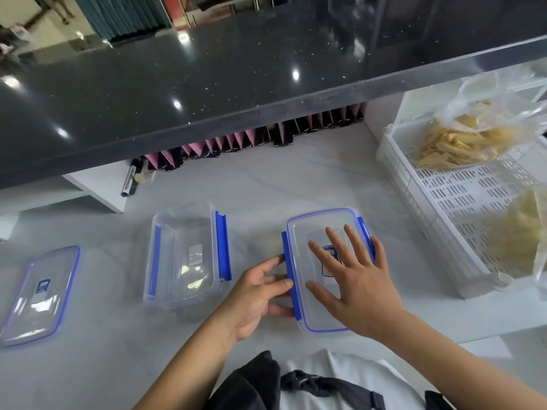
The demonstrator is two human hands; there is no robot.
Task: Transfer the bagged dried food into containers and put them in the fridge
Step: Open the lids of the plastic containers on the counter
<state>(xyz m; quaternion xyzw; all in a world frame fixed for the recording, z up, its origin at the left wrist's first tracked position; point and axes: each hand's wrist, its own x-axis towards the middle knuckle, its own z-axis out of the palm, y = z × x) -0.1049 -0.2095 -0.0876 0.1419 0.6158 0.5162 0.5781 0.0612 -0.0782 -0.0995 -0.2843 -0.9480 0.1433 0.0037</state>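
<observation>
Nearest, at 6 o'clock: right hand [352,279] lies flat, fingers spread and straight, pressing the lid of the lidded container [299,247]. Left hand [257,294] sits at its 9 o'clock side, fingertips curled onto the left blue clip [288,279], apparently working the latch.

Handling: thin clear plastic, likely light and slick, so it would skate on the marble counter [296,179] unless held down. Best hold is by the long edges at the clips. The lid probably flexes.

Lid carries a blue label, text too blurred to read.

At 8 o'clock, well apart: open container [186,255], both clips flipped out, a few pale scraps inside. Its loose lid [40,294] lies at 9 o'clock with the same unreadable blue label.

At 2–3 o'clock: white slotted crate [461,202] holds the dried food: one clear bag of yellow strips [467,140] at the far end, soft and crinkly with brittle contents, best lifted by the neck; a second bag [524,232] at the frame edge.

Marker pen [129,179] at 10 o'clock, under the dark shelf [207,93].
</observation>
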